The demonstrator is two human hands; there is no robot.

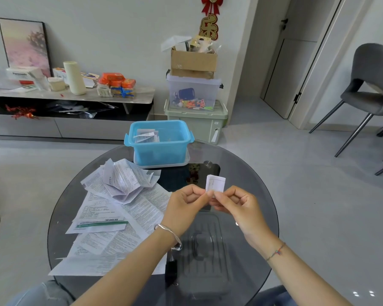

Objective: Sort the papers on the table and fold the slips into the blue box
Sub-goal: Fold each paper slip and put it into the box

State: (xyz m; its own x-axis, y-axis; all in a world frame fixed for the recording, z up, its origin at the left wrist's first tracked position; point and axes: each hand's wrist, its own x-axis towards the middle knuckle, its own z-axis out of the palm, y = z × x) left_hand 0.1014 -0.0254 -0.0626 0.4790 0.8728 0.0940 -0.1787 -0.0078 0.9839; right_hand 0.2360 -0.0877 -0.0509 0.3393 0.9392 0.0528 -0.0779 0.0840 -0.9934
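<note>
A small folded white slip (216, 183) is held up over the middle of the round glass table (248, 171). My left hand (187, 205) and my right hand (236, 205) both pinch its lower edge between thumb and forefinger. The blue box (159, 149) stands open at the table's far edge on a clear lid, with several folded slips (145, 135) inside at its left. A heap of printed papers (111, 208) covers the table's left half, with crumpled sheets (124, 181) on top.
A clear plastic lid (205, 246) lies on the glass under my wrists. Stacked storage bins and a cardboard box (194, 62) stand on the floor behind the table. A low cabinet (71, 98) runs along the left wall. A grey chair (372, 85) is at the right.
</note>
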